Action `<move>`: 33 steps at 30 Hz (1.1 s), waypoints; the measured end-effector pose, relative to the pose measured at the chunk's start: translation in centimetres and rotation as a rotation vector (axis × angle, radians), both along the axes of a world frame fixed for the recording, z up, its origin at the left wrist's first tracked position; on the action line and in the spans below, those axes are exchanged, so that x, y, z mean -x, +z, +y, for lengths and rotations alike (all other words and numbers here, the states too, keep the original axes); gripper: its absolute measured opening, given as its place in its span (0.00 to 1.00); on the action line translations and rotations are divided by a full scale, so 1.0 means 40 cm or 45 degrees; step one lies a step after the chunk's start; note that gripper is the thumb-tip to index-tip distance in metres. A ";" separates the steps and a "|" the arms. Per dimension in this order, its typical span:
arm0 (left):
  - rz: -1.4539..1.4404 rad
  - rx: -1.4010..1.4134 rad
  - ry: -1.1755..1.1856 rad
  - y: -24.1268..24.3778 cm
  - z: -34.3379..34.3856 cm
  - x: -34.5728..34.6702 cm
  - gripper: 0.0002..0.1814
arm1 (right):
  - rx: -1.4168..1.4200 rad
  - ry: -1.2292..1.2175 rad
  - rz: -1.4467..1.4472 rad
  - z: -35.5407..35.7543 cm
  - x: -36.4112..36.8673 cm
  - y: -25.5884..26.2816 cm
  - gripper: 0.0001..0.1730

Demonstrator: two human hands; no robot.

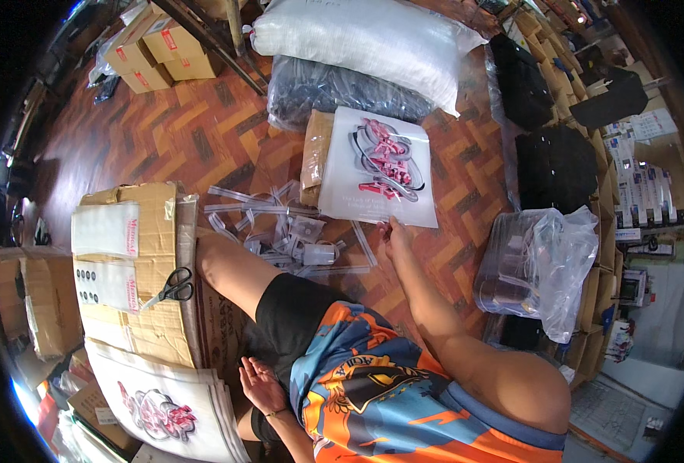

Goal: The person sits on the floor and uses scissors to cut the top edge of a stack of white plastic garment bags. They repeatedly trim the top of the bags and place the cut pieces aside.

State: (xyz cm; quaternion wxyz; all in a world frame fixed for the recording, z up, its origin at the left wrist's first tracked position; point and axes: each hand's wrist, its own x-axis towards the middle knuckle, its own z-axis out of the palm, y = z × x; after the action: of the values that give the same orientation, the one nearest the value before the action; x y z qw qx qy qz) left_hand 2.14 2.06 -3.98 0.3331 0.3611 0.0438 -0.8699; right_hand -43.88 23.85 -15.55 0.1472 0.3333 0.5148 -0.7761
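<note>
My right hand (pixel 397 237) reaches out to a whitish plastic sheet (pixel 342 168), its fingertips at the near edge. The sheet bears a red and grey design and lies over a taped cardboard box (pixel 317 151). My left hand (pixel 262 386) rests palm up and holds nothing, by my black shorts. Beside it, a stack of similar printed sheets (pixel 162 399) overhangs a large cardboard box (pixel 157 335). Black-handled scissors (pixel 175 286) lie on that box, near two smaller printed plastic pieces (pixel 103 230).
Clear plastic strips and scraps (pixel 290 231) litter the parquet floor (pixel 174 150). Beyond stand a white woven sack (pixel 359 40) and a dark plastic-wrapped bundle (pixel 342 87). On the right are a plastic-covered clear bin (pixel 510 266) and cardboard compartments (pixel 597 301). Taped cartons (pixel 162 49) sit far left.
</note>
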 end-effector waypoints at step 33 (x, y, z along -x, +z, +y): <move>-2.844 1.273 -0.468 0.123 -0.153 -0.144 0.42 | -0.490 1.727 2.441 -0.957 -0.593 0.407 0.08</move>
State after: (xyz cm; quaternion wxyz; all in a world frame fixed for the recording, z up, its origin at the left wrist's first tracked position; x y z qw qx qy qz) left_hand 7.91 -4.05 0.95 0.1621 0.7390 -0.6527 -0.0400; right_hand -20.15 -14.42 0.73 0.0303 -0.7067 0.5943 -0.3827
